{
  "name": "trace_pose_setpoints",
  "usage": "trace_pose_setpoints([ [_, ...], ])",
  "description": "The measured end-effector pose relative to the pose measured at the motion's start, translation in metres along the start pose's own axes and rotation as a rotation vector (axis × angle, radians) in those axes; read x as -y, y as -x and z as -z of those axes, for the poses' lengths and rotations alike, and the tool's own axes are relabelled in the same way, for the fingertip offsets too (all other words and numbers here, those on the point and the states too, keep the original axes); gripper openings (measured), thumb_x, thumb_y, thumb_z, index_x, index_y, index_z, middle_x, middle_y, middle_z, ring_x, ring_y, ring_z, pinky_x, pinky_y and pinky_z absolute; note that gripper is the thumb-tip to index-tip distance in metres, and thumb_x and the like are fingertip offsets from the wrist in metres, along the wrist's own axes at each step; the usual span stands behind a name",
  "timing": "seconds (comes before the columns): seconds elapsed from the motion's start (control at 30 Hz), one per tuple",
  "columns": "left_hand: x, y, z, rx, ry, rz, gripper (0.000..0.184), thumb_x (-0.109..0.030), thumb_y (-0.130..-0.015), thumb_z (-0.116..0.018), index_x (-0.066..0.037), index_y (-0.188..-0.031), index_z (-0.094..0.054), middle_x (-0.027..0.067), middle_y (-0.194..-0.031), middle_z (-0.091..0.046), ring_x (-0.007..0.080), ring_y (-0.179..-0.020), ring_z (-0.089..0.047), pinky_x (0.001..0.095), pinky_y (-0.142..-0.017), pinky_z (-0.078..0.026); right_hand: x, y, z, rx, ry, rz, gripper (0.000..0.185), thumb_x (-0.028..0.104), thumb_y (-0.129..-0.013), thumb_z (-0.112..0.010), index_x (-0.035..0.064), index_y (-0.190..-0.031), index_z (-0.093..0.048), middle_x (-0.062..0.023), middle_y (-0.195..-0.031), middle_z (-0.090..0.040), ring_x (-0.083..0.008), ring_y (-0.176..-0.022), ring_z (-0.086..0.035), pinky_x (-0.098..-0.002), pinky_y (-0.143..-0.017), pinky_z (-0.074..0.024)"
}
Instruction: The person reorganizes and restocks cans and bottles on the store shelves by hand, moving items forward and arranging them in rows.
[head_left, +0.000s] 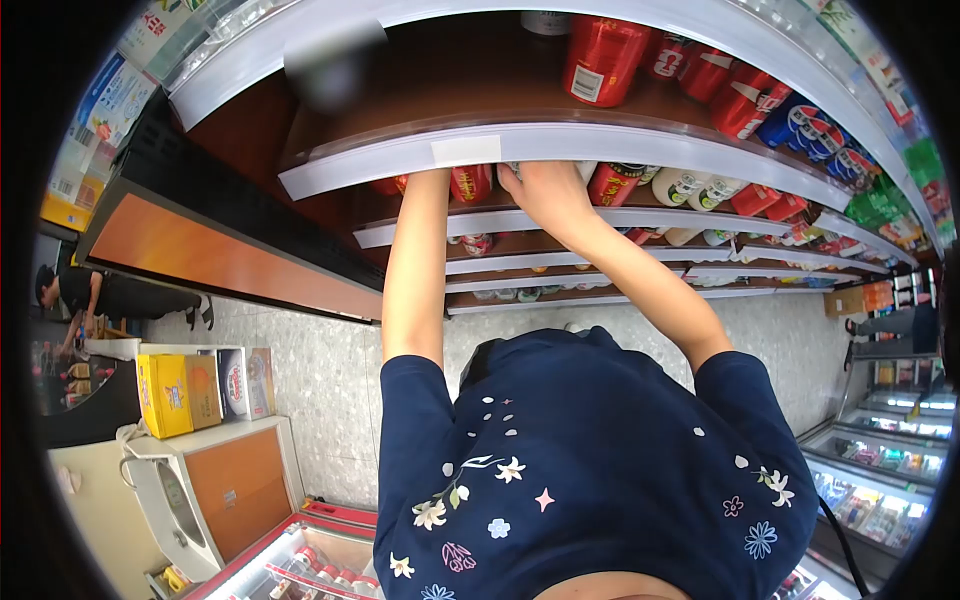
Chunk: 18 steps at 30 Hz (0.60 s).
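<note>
A red can (470,183) with yellow lettering is seen on the shelf between the two arms, beneath a white shelf edge (360,168); its characters are too small and too cut off to be read. The right hand (548,190) is put in under that edge, just beside a second red can (614,184) marked with large yellow characters; its fingertips are covered, so whether anything is gripped cannot be told. The left hand is hidden behind the same edge, with only the left forearm (413,270) shown below it, and its grip cannot be told either. On the edge above, a pale label (466,150) is fixed, on which no writing can be made out. Farther right on the hands' row, white containers (682,187) with green markings are lined up. On the shelf above, a large red can (605,60) is turned with its barcode outward, and blue cans (808,126) bearing the red, white and blue Pepsi emblem are stood farther right. At the left, a yellow carton (165,395) is set on a cabinet, beside a white-and-dark box (232,384) whose lettering cannot be read.
</note>
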<state>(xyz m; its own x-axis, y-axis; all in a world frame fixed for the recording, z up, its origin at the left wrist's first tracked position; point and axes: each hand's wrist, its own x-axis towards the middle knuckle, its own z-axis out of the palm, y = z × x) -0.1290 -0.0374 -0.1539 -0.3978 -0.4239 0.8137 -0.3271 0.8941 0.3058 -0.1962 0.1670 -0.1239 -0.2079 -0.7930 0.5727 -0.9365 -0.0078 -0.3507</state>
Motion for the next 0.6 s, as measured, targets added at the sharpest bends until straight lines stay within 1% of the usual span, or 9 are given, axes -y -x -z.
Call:
trace_pose_setpoints([
  [0.1,-0.001,0.002,0.000,-0.002,0.013,0.002,0.025,-0.021,-0.082,-0.063,-0.006,-0.101,-0.068,0.0162,-0.098,-0.068,0.0360,-0.096,-0.063,0.0460,-0.086,-0.048,0.004,0.006,-0.005,0.069,0.073,-0.098,0.033,0.020,-0.086,-0.065,-0.0011,-0.110,-0.057,-0.0259,-0.101,-0.059,-0.0442,-0.086,-0.061,-0.0517,-0.073,-0.0507],
  [0.2,-0.003,0.003,-0.003,0.001,0.029,-0.006,0.026,-0.021,-0.082,-0.063,-0.006,-0.102,-0.068,0.0162,-0.098,-0.068,0.0360,-0.096,-0.063,0.0461,-0.086,-0.048,0.015,0.016,-0.005,0.011,0.179,-0.135,0.037,0.023,-0.088,-0.064,0.0002,-0.116,-0.053,-0.0260,-0.099,-0.057,-0.0445,-0.077,-0.063,-0.0500,-0.064,-0.0539],
  [0.3,-0.005,0.006,-0.006,0.008,0.050,-0.014,0.026,-0.021,-0.082,-0.063,-0.006,-0.102,-0.068,0.0162,-0.099,-0.068,0.0359,-0.096,-0.063,0.0461,-0.087,-0.048,0.021,0.024,-0.004,-0.054,0.227,-0.134,0.042,0.026,-0.091,-0.063,0.0021,-0.122,-0.048,-0.0258,-0.099,-0.055,-0.0448,-0.072,-0.063,-0.0460,-0.057,-0.0551],
  [0.4,-0.013,0.013,-0.009,0.024,0.068,-0.022,0.026,-0.020,-0.082,-0.063,-0.005,-0.102,-0.068,0.0162,-0.099,-0.068,0.0359,-0.097,-0.063,0.0462,-0.087,-0.048,0.023,0.028,-0.001,-0.131,0.262,-0.092,0.041,0.025,-0.089,-0.067,0.0029,-0.120,-0.053,-0.0237,-0.103,-0.055,-0.0402,-0.068,-0.064,-0.0425,-0.055,-0.0556],
  [0.5,-0.026,0.021,-0.016,0.065,0.103,-0.042,0.026,-0.020,-0.082,-0.063,-0.005,-0.102,-0.068,0.0162,-0.099,-0.068,0.0359,-0.097,-0.063,0.0463,-0.087,-0.048,0.013,0.036,-0.007,-0.347,0.167,0.043,0.040,0.022,-0.084,-0.073,0.0043,-0.117,-0.058,-0.0213,-0.104,-0.056,-0.0314,-0.064,-0.066,-0.0388,-0.055,-0.0555],
  [0.53,-0.032,0.023,-0.015,0.080,0.124,-0.048,0.026,-0.020,-0.082,-0.063,-0.005,-0.102,-0.068,0.0162,-0.099,-0.068,0.0358,-0.097,-0.063,0.0463,-0.087,-0.048,0.011,0.039,-0.010,-0.380,0.132,0.038,0.038,0.016,-0.080,-0.077,0.0045,-0.112,-0.062,-0.0181,-0.109,-0.057,-0.0218,-0.063,-0.066,-0.0348,-0.055,-0.0550],
  [0.6,-0.046,0.020,-0.003,0.154,0.180,-0.081,0.025,-0.020,-0.083,-0.062,-0.005,-0.102,-0.068,0.0165,-0.100,-0.068,0.0356,-0.097,-0.062,0.0460,-0.087,-0.047,0.015,0.046,-0.015,-0.440,0.054,0.013,0.040,0.013,-0.079,-0.078,0.0050,-0.114,-0.062,-0.0170,-0.112,-0.056,-0.0194,-0.064,-0.066,-0.0331,-0.056,-0.0552],
])
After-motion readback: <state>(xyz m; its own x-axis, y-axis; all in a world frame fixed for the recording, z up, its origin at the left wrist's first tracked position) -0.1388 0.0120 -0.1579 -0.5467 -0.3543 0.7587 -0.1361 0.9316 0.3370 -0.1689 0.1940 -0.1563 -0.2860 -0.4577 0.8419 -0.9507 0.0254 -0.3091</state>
